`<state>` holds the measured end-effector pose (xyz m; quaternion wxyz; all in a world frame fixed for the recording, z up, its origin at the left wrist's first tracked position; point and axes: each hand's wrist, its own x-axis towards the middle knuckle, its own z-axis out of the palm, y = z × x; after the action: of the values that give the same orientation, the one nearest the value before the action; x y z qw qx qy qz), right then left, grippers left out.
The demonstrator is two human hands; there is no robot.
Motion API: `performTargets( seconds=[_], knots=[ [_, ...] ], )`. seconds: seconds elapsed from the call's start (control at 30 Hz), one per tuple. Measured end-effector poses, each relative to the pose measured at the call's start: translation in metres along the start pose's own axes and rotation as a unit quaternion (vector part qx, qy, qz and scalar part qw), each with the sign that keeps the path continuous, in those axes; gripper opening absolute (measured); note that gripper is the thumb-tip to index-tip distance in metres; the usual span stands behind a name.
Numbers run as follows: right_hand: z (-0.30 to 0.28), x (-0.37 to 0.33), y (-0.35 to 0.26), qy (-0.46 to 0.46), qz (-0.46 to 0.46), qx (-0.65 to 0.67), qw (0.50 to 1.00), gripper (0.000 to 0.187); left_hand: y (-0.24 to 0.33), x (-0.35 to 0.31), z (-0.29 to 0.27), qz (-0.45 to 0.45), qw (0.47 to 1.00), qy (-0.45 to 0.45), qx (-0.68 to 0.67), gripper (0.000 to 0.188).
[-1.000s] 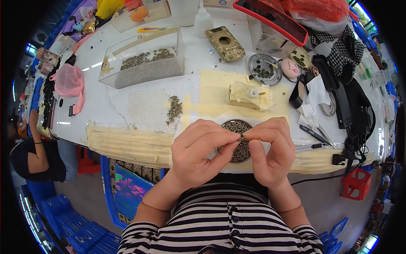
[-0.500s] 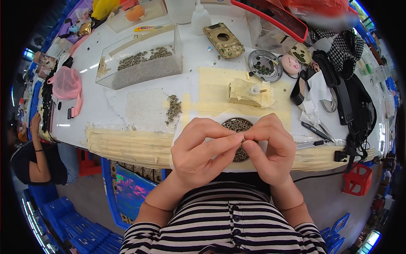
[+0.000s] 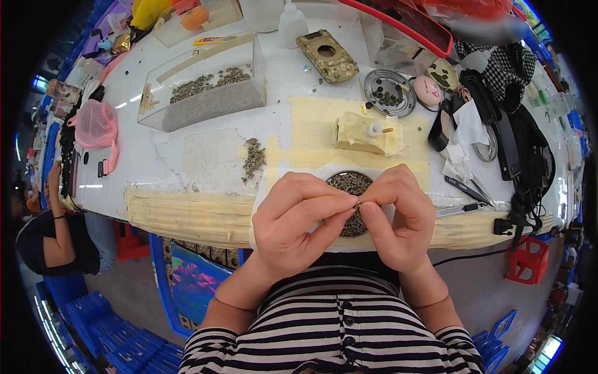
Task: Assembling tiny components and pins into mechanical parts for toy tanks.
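Observation:
My left hand and my right hand meet fingertip to fingertip over a round dish full of small grey-brown parts. Both are closed in a pinch, thumb against forefinger. A tiny speck shows where the tips meet, too small to name. Beyond the hands, a taped block with a small white nozzle-like piece on top rests on yellow masking tape. A loose pile of small parts lies to the left. Farther off is a camouflage-painted toy tank hull with a round hole.
A clear box of small parts stands at the far left, near a pink mesh bag. A round tray of dark green pieces, tweezers, a craft knife and black straps lie rightward. A co-worker's arm shows at left.
My hands stay over the dish in nearly the same pinch, with the fingertips shifting very slightly. The view has moved a little; nothing on the table has visibly changed place.

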<state>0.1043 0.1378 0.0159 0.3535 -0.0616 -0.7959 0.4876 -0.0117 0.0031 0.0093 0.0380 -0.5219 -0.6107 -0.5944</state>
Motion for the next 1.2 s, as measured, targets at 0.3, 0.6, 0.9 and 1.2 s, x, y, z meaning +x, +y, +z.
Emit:
performTargets(
  seconds=[0.3,0.6,0.9,1.2],
  knots=[
    [0.0,0.001,0.0,0.005,-0.031,-0.03,0.999,0.008,0.001,0.0,-0.002,-0.036,0.998,-0.031,-0.031,0.026],
    [0.001,0.001,0.0,0.019,-0.079,-0.098,0.992,0.017,0.006,0.0,-0.003,-0.149,0.977,-0.012,-0.152,0.018],
    [0.006,0.004,-0.009,0.056,-0.202,-0.221,0.953,0.033,0.012,-0.004,0.004,-0.311,0.835,0.028,-0.453,0.011],
    [0.004,0.011,-0.01,0.049,-0.212,-0.229,0.949,0.033,0.008,0.003,-0.004,-0.322,0.829,0.009,-0.458,0.009]
  ],
)
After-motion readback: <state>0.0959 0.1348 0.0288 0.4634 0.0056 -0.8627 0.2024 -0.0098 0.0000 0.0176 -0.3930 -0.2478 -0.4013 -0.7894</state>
